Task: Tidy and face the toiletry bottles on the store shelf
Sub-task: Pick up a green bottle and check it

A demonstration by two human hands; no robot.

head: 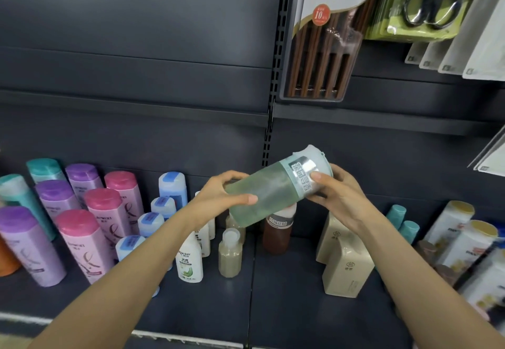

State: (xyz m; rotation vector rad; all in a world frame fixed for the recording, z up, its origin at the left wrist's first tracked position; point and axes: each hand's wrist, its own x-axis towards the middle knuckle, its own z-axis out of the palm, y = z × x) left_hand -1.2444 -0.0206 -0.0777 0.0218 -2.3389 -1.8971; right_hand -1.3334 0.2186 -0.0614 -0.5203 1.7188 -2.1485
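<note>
Head view: green bottle (269,187) is held above the brown bottle (277,232), long axis tilted, cap up-right; left hand (218,194) grips base, right hand (332,191) grips cap end.

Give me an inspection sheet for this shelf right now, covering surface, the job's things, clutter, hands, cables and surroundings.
Surface: dark shelf, bottles standing in loose rows.
Job's things: pale green bottle held tilted above the shelf, cap end to the right; pink bottles, purple bottles, teal bottles and blue-capped bottles at left; brown bottle beneath the held one; beige cartons to its right; yellow-capped bottles far right.
Clutter: small beige bottle standing alone up front.
Hands: left hand grips the green bottle's base end; right hand grips its cap end.
Cables: nothing seen.
Surroundings: chopstick pack and packaged scissors hanging above.
</note>
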